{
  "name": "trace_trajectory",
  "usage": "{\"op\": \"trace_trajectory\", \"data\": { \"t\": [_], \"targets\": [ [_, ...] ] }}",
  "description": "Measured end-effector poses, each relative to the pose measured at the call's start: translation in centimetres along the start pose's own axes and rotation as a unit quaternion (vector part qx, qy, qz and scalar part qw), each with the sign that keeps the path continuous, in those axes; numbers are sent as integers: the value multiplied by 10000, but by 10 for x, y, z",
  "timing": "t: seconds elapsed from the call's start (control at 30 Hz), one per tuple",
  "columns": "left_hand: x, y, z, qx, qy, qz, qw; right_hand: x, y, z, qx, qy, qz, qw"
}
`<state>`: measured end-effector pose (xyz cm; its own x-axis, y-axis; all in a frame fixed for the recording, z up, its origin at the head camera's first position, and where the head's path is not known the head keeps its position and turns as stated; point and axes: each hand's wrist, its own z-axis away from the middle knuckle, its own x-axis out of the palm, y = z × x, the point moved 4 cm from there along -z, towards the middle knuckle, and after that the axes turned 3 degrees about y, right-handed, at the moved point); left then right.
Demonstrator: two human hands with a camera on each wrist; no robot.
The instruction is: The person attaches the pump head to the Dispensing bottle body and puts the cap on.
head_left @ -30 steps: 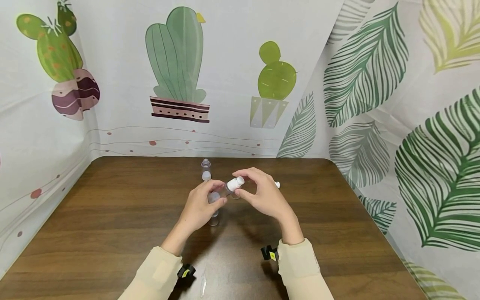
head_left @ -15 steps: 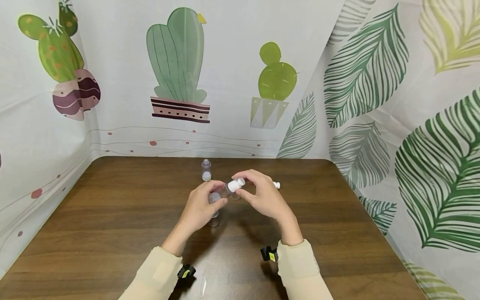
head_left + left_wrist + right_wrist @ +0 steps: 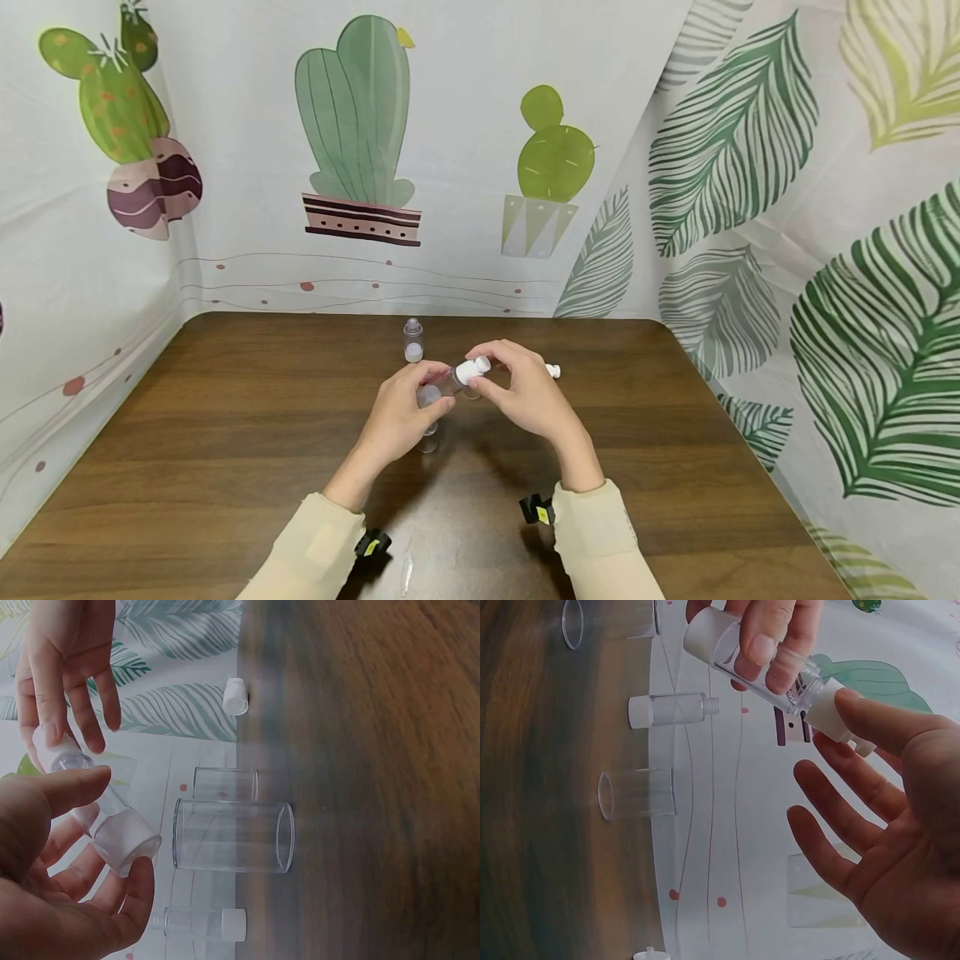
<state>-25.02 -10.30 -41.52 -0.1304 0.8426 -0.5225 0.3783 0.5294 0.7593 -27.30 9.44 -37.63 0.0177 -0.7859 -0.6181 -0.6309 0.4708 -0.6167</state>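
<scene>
Above the middle of the table, my left hand (image 3: 397, 412) holds a small clear bottle (image 3: 750, 671) with a white base (image 3: 129, 838), its thumb and fingers around the body. The bottle is tilted, its neck pointing up toward my right hand (image 3: 531, 392). That hand pinches a white pump top (image 3: 826, 711) between thumb and forefinger, right at the bottle's neck. Its other fingers are spread away from the bottle in the right wrist view. Whether the pump top's thread is engaged cannot be made out.
A similar bottle (image 3: 413, 342) without a top stands at the back. Upright on the table are two clear cylinders, a near one (image 3: 232, 836) and a farther one (image 3: 225, 784). A small white top (image 3: 553, 370) sits behind my right hand. A thin clear strip (image 3: 407, 575) lies near the front.
Both hands keep their hold on the bottle and the pump top. My right hand and forearm have shifted very slightly; everything on the table stays where it was.
</scene>
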Motion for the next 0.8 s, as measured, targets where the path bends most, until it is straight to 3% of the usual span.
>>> {"op": "trace_trajectory", "data": {
  "t": [0.47,0.8],
  "targets": [
    [0,0,1,-81,-59,-30,9999,3,1,0,197,242,0,9995],
    [0,0,1,-56,-52,-20,10000,6,2,0,674,351,-110,9970]
  ]
}}
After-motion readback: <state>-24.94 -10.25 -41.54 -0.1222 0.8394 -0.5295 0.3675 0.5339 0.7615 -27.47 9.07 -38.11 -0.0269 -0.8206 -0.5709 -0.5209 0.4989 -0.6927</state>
